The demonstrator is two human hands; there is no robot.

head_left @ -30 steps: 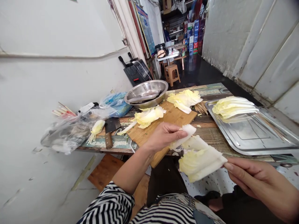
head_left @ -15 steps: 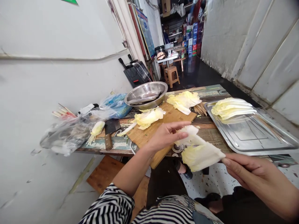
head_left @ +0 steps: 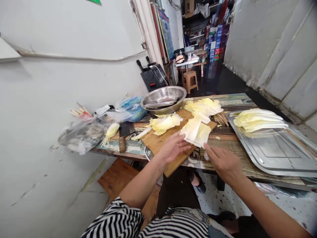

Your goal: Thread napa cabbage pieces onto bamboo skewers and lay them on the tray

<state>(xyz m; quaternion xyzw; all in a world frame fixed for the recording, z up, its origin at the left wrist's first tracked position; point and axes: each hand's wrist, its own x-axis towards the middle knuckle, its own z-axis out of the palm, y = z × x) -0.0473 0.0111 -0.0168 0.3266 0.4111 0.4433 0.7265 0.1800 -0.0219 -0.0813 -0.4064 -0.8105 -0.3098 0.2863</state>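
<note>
Pale cabbage leaves (head_left: 196,131) lie on the right part of the wooden cutting board (head_left: 170,163), between my hands. My left hand (head_left: 173,147) is open, palm turned inward, its fingertips at the leaves' left edge. My right hand (head_left: 224,162) is open with fingers stretched together, its tips touching the leaves' lower right corner. Behind these leaves is a yellow leaf pile (head_left: 205,107), and another pile (head_left: 165,124) rests on the board's left side. Long cabbage pieces (head_left: 259,119) lie stacked on the metal tray (head_left: 277,162) at the right.
A steel bowl (head_left: 163,96) stands behind the board. Left of the board are a cleaver (head_left: 122,143), a small leaf bundle (head_left: 112,130) and plastic bags (head_left: 91,132). Wooden sticks (head_left: 221,119) lie between board and tray. A stool (head_left: 190,81) stands beyond the table.
My right hand has moved left and forward, and the leaves it held now lie on the board. My left hand has shifted slightly left and down. The view has turned a little left.
</note>
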